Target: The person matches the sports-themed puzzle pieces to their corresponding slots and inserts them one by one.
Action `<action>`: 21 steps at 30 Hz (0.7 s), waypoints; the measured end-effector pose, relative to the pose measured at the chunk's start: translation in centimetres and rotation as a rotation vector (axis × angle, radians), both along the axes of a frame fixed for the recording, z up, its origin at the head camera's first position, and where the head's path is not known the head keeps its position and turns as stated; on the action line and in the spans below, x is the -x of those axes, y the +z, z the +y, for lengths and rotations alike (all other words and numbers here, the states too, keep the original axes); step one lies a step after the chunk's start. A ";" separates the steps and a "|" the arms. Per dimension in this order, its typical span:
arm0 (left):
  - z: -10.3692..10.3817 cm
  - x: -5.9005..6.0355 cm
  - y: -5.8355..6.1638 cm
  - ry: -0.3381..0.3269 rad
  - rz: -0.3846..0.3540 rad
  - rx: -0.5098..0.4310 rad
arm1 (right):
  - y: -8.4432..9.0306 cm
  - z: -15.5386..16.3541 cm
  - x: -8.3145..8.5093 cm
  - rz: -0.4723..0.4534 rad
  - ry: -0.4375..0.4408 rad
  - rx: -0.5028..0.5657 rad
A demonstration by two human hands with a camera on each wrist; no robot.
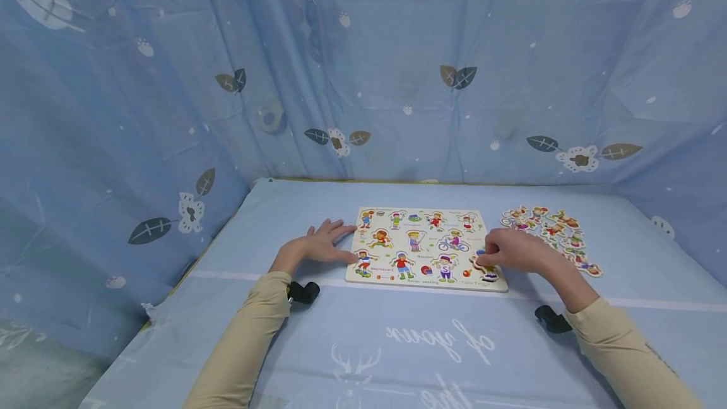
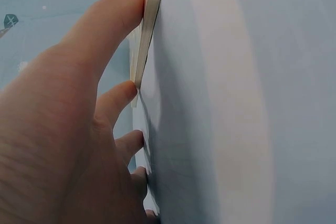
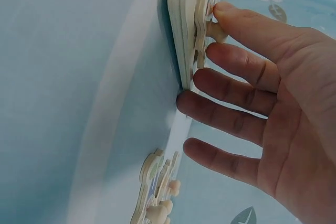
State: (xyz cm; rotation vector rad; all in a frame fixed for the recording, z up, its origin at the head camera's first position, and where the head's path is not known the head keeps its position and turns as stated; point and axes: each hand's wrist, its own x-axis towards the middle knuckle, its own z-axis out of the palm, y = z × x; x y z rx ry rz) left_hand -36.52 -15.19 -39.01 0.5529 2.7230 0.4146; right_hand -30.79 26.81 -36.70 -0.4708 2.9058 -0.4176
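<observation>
A wooden puzzle board point(image 1: 423, 247) printed with small sporting figures lies flat near the middle of the table point(image 1: 397, 346), which is covered by a light blue cloth with white lettering. The left hand point(image 1: 318, 246) rests flat beside the board's left edge, fingers point(image 2: 113, 30) straight and spread, their tips touching that edge; it holds nothing. The right hand point(image 1: 514, 250) sits at the board's near right corner, where its fingertips press on a figure piece point(image 1: 484, 266) that lies in or on the board there. From the right wrist view the index finger and thumb meet the small peg of that piece, while the other fingers point(image 3: 231, 111) lie nearly straight along the board's edge; whether the peg is truly pinched cannot be told for certain.

Just to the right of the board, a loose cluster of puzzle pieces point(image 1: 553, 235) lies on the cloth, close behind the right hand. Both arms wear beige sleeves point(image 1: 244, 346). Blue curtains point(image 1: 170, 81) patterned with leaves and flowers hang around the table on three sides.
</observation>
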 end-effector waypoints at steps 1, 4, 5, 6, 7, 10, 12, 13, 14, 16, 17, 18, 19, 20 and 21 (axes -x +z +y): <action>0.0 0.0 0.0 0.000 0.001 -0.001 | -0.1 0.0 0.0 0.003 0.000 -0.002; 0.0 0.1 -0.1 0.002 0.003 -0.002 | -0.2 -0.2 0.0 0.013 0.001 -0.009; 0.0 0.1 -0.1 0.003 0.002 -0.003 | -0.2 -0.2 -0.1 0.017 0.002 -0.011; 0.0 0.1 -0.1 0.004 0.000 -0.003 | -0.2 -0.3 -0.1 0.022 0.006 -0.014; 0.0 0.1 -0.1 0.005 0.000 -0.004 | -0.2 -0.3 -0.1 0.026 0.008 -0.019; 0.1 0.2 -0.1 0.005 0.000 -0.002 | -0.2 -0.4 -0.2 0.031 0.015 -0.032; 0.0 0.2 0.0 0.005 -0.001 -0.005 | -0.1 -0.4 -0.2 0.029 0.016 -0.040; 0.0 0.1 0.0 0.005 0.000 -0.007 | -0.1 -0.5 -0.2 0.027 0.017 -0.044; 0.0 0.1 0.0 0.005 0.000 -0.008 | -0.1 -0.6 -0.2 0.026 0.015 -0.048; 0.0 0.0 0.0 0.005 -0.002 -0.010 | -0.1 -0.7 -0.1 0.022 0.010 -0.056; 0.0 0.0 0.0 0.005 -0.004 -0.013 | -0.1 -0.7 -0.1 0.021 0.010 -0.056; -0.1 0.0 0.0 0.006 -0.004 -0.012 | -0.1 -0.8 -0.1 0.022 0.009 -0.060; -0.1 0.0 0.0 0.006 -0.005 -0.010 | -0.1 -0.8 -0.1 0.022 0.011 -0.062; -0.1 -0.1 0.0 0.006 -0.005 -0.009 | -0.2 -0.9 0.0 0.022 0.013 -0.065; -0.1 -0.1 0.0 0.007 -0.005 -0.005 | -0.2 -0.9 0.0 0.022 0.017 -0.070</action>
